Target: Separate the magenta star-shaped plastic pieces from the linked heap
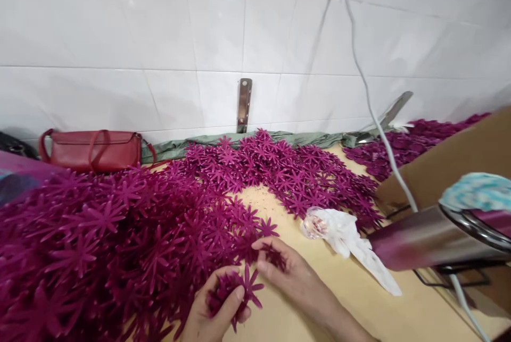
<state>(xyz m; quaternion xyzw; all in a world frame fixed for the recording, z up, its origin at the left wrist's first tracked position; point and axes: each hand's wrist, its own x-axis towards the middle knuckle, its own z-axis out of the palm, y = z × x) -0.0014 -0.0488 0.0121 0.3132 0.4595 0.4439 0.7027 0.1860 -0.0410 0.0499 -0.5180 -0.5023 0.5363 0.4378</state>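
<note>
My left hand (pixel 219 307) is closed round a small bunch of purple flower-shaped pieces (pixel 251 287), thumb pressed on top. One piece, with thin pointed petals, sticks out toward my right hand. My right hand (pixel 285 270) is curled, with more purple pieces showing inside its fingers. Its thumb and forefinger reach to the edge of a large heap of the same flower pieces (pixel 131 235). How many pieces each hand holds is hidden by the fingers.
A second heap (pixel 263 166) lies along the tiled wall, near a red handbag (pixel 96 148). To the right are a crumpled white tissue (pixel 339 230), a metallic pot-like vessel (pixel 419 238) with a blue-white cloth (pixel 479 190), a cardboard box (pixel 451 161) and a white cable (pixel 369 94).
</note>
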